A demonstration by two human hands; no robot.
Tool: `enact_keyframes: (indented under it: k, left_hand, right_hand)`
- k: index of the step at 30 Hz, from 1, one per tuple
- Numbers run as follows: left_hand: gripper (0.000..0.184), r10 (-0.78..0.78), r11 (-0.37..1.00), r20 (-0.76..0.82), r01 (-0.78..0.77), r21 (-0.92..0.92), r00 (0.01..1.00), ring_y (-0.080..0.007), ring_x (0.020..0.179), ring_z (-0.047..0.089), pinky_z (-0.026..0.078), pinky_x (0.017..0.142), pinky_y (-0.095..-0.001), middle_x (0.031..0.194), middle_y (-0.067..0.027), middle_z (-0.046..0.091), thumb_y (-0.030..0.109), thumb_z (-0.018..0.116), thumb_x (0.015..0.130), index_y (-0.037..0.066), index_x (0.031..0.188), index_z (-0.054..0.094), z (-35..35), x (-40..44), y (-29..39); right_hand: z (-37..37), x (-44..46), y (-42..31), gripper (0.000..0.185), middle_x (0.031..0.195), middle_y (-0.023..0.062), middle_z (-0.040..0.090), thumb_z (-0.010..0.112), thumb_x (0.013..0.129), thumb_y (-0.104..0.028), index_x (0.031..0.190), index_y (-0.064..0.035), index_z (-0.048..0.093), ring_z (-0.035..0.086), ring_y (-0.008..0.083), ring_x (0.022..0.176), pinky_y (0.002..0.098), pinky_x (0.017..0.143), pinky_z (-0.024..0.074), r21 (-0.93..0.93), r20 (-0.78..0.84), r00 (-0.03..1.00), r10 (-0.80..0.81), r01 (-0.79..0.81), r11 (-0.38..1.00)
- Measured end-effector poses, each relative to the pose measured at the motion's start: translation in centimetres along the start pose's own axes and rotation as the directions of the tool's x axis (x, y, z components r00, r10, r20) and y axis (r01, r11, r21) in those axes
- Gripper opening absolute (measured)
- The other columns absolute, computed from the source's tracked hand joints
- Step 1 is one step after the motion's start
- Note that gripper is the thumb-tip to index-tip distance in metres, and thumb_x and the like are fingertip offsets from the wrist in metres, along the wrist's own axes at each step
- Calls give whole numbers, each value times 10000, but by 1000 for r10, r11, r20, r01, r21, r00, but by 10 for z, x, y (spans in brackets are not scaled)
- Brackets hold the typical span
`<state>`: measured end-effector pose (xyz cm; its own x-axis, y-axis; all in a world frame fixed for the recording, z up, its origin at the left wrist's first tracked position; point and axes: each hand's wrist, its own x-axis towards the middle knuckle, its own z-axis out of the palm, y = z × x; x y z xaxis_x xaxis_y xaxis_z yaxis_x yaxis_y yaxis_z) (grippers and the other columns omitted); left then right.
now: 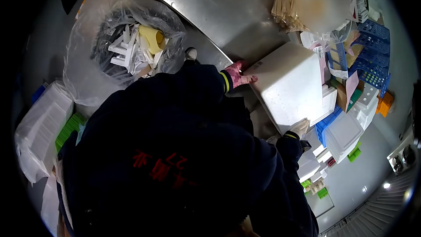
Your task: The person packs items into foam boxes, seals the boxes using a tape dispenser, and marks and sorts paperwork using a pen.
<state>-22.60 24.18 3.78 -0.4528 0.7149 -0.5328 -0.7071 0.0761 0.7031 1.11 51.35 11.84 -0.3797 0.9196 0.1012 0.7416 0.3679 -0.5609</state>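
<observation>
A large white foam box (291,90) stands on the metal table, one plain side turned up toward me. My left hand (239,74), in a pink patterned glove, grips its left edge, with some fingers along the side. At the near right corner of the same box, my right hand (300,128) in a pale glove holds on, its fingertips partly hidden. Both hands touch the box at once. What is inside the box cannot be seen.
A metal table (201,0) runs along the front. A plastic-lined bin (175,22) with white scraps stands left. Wooden sticks (285,6), blue baskets (372,39) and a lidded white container (344,136) crowd the right. Bagged white trays (44,125) lie far left.
</observation>
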Motion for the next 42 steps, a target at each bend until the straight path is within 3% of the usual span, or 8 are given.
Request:
enact_keyframes:
  k: [3, 8, 11, 24, 28, 35, 39, 42]
  left_hand:
    - [753, -86, 981, -44, 92, 173, 995, -192, 1001, 551, 430, 876, -310, 1121, -161, 547, 271, 736, 734, -34, 1288, 327, -1, -1, 1]
    - [495, 11, 1000, 104, -8, -26, 995, -193, 955, 585, 453, 841, -304, 1080, -121, 589, 210, 706, 745, 16, 1160, 517, 15, -11, 19]
    - [401, 32, 972, 116, -58, 229, 993, -207, 952, 586, 459, 835, -310, 1050, -118, 600, 156, 705, 733, 24, 1085, 565, 25, -21, 48]
    - [486, -63, 928, 238, -31, 370, 969, -140, 895, 562, 452, 814, -293, 939, -58, 603, 105, 714, 714, 36, 1152, 515, 62, -40, 98]
    - [535, 61, 970, 372, -143, 197, 926, -208, 1016, 553, 424, 889, -320, 1071, -115, 589, 134, 716, 707, 25, 1182, 494, 70, -31, 81]
    - [525, 76, 995, 311, -92, 36, 947, -153, 998, 511, 398, 896, -280, 1106, -75, 545, 294, 624, 836, 5, 1223, 419, 94, -12, 86]
    - [756, 94, 972, -57, -80, 220, 994, -209, 964, 568, 462, 822, -317, 1055, -180, 577, 509, 638, 752, -76, 1178, 421, 93, 6, 72]
    - [576, -5, 983, -79, 19, 181, 997, -177, 838, 595, 485, 761, -291, 984, -129, 595, 432, 518, 870, -25, 1202, 407, 80, -2, 66]
  right_hand:
    - [-7, 1, -2, 506, 1039, 157, 559, 294, 943, -375, 1115, 71, 462, 538, 223, 894, 287, 805, 437, 24, 74, 997, 17, -19, 1000]
    - [-17, 9, 23, 496, 1063, 152, 549, 289, 940, -361, 1117, 66, 469, 545, 229, 917, 297, 826, 441, 295, 133, 938, 320, -346, 891]
    - [-19, 5, 22, 493, 1066, 153, 547, 291, 940, -356, 1120, 67, 468, 545, 229, 920, 298, 829, 441, 290, 142, 950, 279, -309, 906]
    - [-16, 3, 35, 480, 1080, 154, 540, 299, 937, -334, 1132, 72, 464, 548, 228, 930, 303, 841, 440, 433, 209, 933, 294, -358, 828]
    - [-9, 4, 40, 476, 1084, 155, 538, 302, 936, -327, 1136, 74, 463, 549, 228, 933, 304, 845, 439, 528, 263, 918, 295, -394, 753]
    - [-3, 9, 53, 469, 1091, 155, 534, 307, 935, -315, 1143, 77, 461, 551, 228, 939, 307, 851, 439, 709, 404, 874, 268, -485, 512]
    - [-4, 11, 54, 466, 1095, 156, 531, 309, 934, -308, 1147, 78, 460, 552, 228, 942, 308, 855, 438, 750, 484, 848, 216, -529, 396]
    - [-2, 11, 40, 464, 1097, 156, 530, 310, 933, -304, 1149, 79, 459, 552, 228, 943, 309, 857, 438, 763, 509, 838, 195, -544, 348]
